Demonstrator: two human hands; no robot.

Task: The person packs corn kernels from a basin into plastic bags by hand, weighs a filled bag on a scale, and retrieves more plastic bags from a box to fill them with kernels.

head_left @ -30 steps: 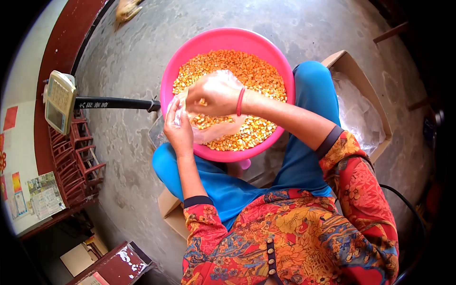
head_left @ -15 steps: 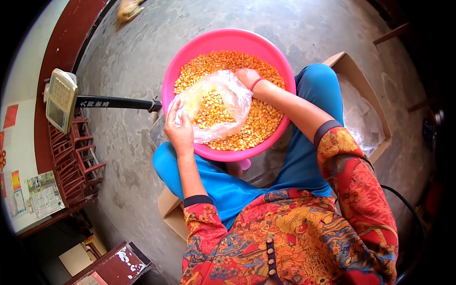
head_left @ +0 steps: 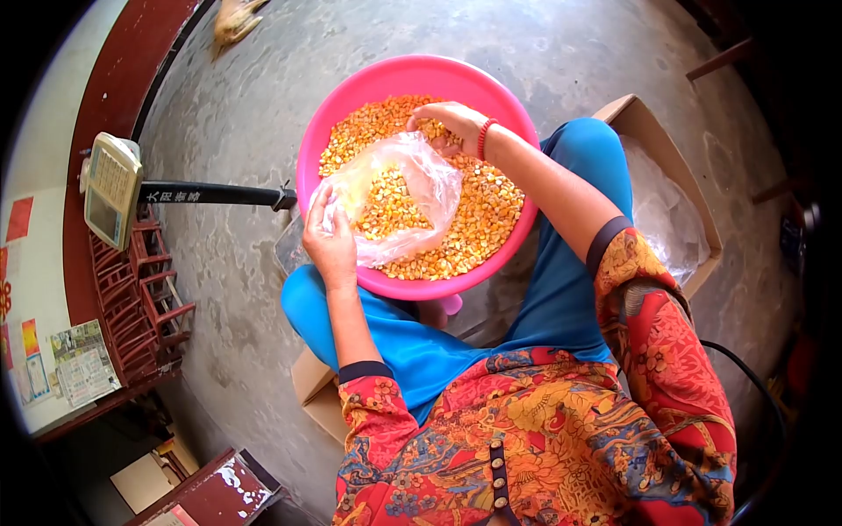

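Note:
A pink basin (head_left: 465, 77) holds loose yellow-orange corn kernels (head_left: 487, 206). In it sits a clear plastic bag (head_left: 434, 175), its mouth spread wide, with more kernels inside. My left hand (head_left: 331, 245) pinches the bag's near-left edge between thumb and fingers. At the bag's far edge, my right hand (head_left: 452, 123) is cupped around a scoop of kernels, fingers curled to the left. A red bracelet (head_left: 485, 138) circles the right wrist.
A scale display (head_left: 114, 188) on a black post (head_left: 219, 193) stands left of the basin. On the right, a cardboard box (head_left: 702, 193) contains clear plastic bags (head_left: 662, 210). Small red-brown chairs (head_left: 149, 289) line the left wall. An animal (head_left: 235, 24) lies on the floor far ahead.
My right hand has risen out of the corn beside the bag and shifted slightly forward, now carrying kernels. My left hand keeps its hold on the bag's edge.

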